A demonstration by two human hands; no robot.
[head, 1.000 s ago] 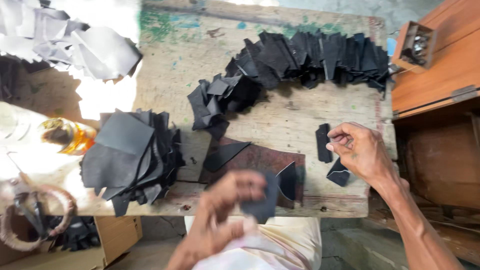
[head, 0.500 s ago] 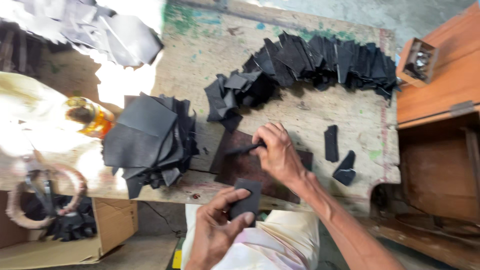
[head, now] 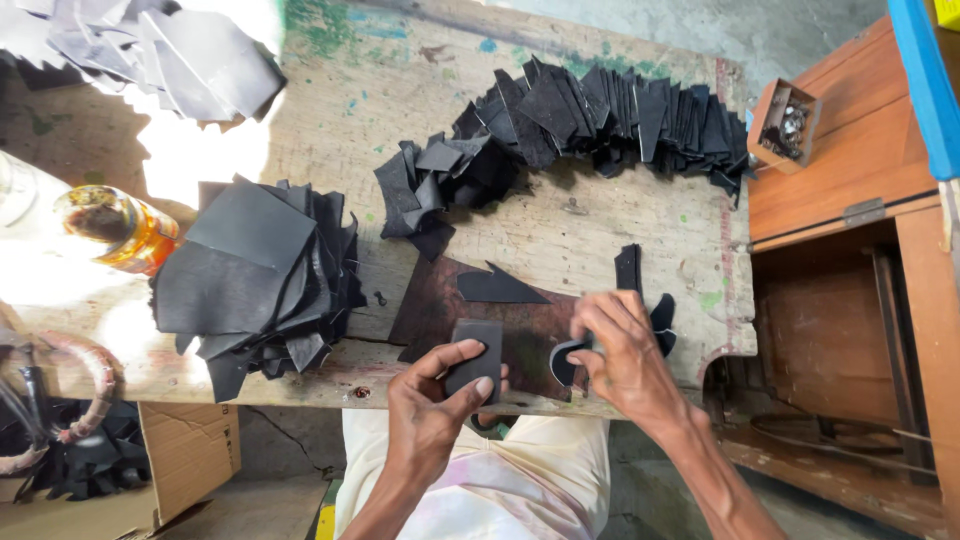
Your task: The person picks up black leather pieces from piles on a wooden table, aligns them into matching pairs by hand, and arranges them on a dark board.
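My left hand (head: 432, 400) grips a small dark rectangular leather piece (head: 476, 352) at the near edge of a brown work board (head: 440, 305). My right hand (head: 626, 352) pinches a curved black leather piece (head: 566, 360) just to its right, over the same board. A pointed black cut-out (head: 500, 288) lies on the board above my hands. A narrow black strip (head: 628, 268) and another small black piece (head: 662, 318) lie beside my right hand.
The worn wooden table (head: 560, 225) holds a stack of black leather sheets (head: 255, 270) at left, a long row of black cut pieces (head: 590, 115) at the back and grey scraps (head: 170, 50) far left. An amber jar (head: 115, 228), a wooden cabinet (head: 860, 200) and a cardboard box (head: 180, 455) stand around.
My right hand has come back from the board's middle toward the near edge and now holds a curved black piece. My left hand has lifted its rectangular piece onto the board's edge.
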